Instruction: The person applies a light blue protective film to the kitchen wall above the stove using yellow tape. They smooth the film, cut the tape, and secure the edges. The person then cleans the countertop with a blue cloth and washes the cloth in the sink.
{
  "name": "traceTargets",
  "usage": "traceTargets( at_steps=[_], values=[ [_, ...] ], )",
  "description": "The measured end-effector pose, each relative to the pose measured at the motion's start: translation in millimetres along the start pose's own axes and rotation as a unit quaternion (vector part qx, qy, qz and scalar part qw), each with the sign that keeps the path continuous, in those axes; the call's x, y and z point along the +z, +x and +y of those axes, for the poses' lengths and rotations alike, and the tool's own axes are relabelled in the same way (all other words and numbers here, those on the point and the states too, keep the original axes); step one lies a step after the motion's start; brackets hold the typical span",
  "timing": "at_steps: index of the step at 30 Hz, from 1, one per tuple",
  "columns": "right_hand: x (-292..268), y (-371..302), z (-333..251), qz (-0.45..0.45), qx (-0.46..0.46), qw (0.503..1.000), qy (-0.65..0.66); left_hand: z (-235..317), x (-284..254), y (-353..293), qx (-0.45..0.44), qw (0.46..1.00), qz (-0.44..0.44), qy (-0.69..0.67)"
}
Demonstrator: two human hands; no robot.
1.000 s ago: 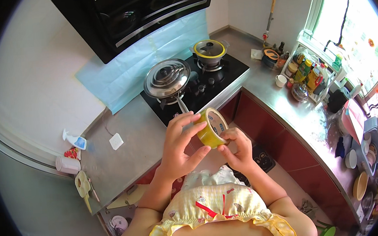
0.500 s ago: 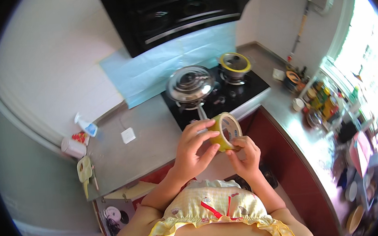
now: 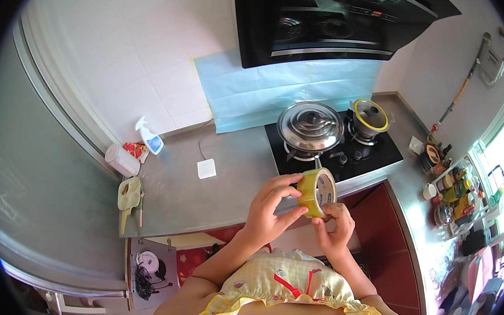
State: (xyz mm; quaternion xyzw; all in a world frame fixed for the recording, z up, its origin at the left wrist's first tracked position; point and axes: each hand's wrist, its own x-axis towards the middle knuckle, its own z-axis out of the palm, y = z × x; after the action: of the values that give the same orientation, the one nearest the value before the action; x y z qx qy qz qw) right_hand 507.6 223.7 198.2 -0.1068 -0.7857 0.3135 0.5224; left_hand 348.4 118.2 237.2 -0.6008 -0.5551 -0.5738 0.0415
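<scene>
A roll of yellowish clear packing tape (image 3: 308,195) is held up in front of me, its cardboard core turned to the right. My right hand (image 3: 336,229) grips the lower right rim, with fingers at the core and the thumb below. On the other side, my left hand (image 3: 272,206) has its fingertips and thumb against the outer face of the tape. Whether a tape end is lifted I cannot tell. Behind the roll, the handle of a lidded steel pan (image 3: 311,130) is partly hidden.
The pan and a yellow-rimmed pot (image 3: 371,117) stand on the black gas hob (image 3: 385,153), under a dark range hood (image 3: 313,31). Along the left counter (image 3: 240,197) are a white socket block (image 3: 206,169), a spray bottle (image 3: 150,139) and a pale green tray (image 3: 129,194). Jars (image 3: 461,200) crowd the right.
The view has swung left, so the hob, hood and counter sit further right in the picture. Both hands stay on the tape roll, which is turned slightly.
</scene>
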Motion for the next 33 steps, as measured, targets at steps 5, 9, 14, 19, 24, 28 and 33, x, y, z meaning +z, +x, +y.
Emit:
traceTargets(
  at_steps=[5, 9, 14, 19, 24, 28, 33],
  values=[
    [27.6, 5.3, 2.5, 0.013, -0.020, 1.000, 0.013, -14.0, -9.2, -6.2, -0.038, 0.994, 0.059, -0.079],
    [42.6, 10.0, -2.0, 0.036, -0.024, 0.999, 0.007, -18.7, -22.1, 3.8, 0.000, 0.998, 0.054, -0.020],
    [53.0, 9.8, -1.1, 0.062, -0.007, 0.998, 0.009, -28.4, -30.4, 16.5, 0.051, 0.998, 0.040, -0.011],
    [61.7, 1.9, -0.1, 0.110, 0.019, 0.993, 0.048, -32.4, -26.1, 20.8, 0.060, 0.995, 0.030, -0.068],
    [57.9, -0.2, -2.3, 0.117, 0.032, 0.992, 0.026, -30.8, -25.4, 28.8, 0.072, 0.996, -0.007, -0.060],
    [54.2, 3.5, -3.9, 0.124, 0.013, 0.992, 0.012, -28.6, -17.1, 25.1, 0.016, 0.989, 0.002, -0.145],
    [45.1, 4.2, -3.6, 0.128, -0.005, 0.992, -0.022, -27.7, -15.2, 34.0, 0.047, 0.992, -0.036, -0.110]
  ],
)
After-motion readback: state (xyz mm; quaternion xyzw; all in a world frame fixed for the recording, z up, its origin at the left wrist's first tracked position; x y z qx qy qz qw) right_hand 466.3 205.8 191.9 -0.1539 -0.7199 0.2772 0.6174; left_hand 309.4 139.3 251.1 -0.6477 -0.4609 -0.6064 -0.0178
